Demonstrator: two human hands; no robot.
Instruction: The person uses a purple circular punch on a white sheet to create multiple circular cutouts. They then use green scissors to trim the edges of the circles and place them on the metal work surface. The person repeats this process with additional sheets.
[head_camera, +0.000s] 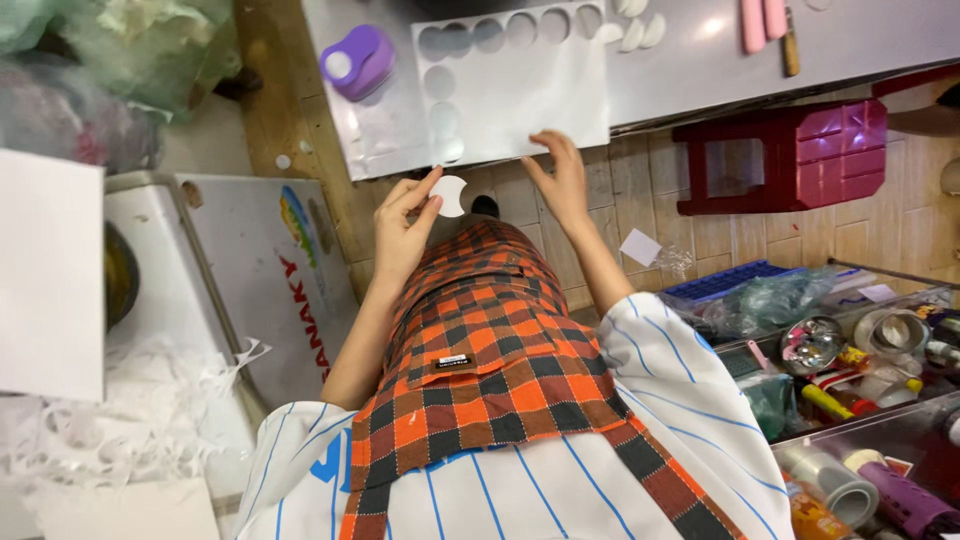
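Observation:
My left hand (402, 222) pinches a small white paper disc (450, 195) between thumb and fingers, just off the near edge of the grey table (700, 70). My right hand (560, 175) rests with its fingertips on the near edge of a white sheet (520, 95), holding nothing. The sheet lies flat on the table, with several round holes punched along its far and left edges. A purple hole punch (357, 60) stands to the left of the sheet. Past the sheet's far right corner lie a few loose white discs (632, 30).
A red plastic stool (800, 150) stands on the wooden floor to the right. Clear bins (870, 370) hold tape rolls and small items at lower right. A white box (230, 270) and shredded paper (120, 410) are at left. Pink tools (765, 22) lie at the table's far side.

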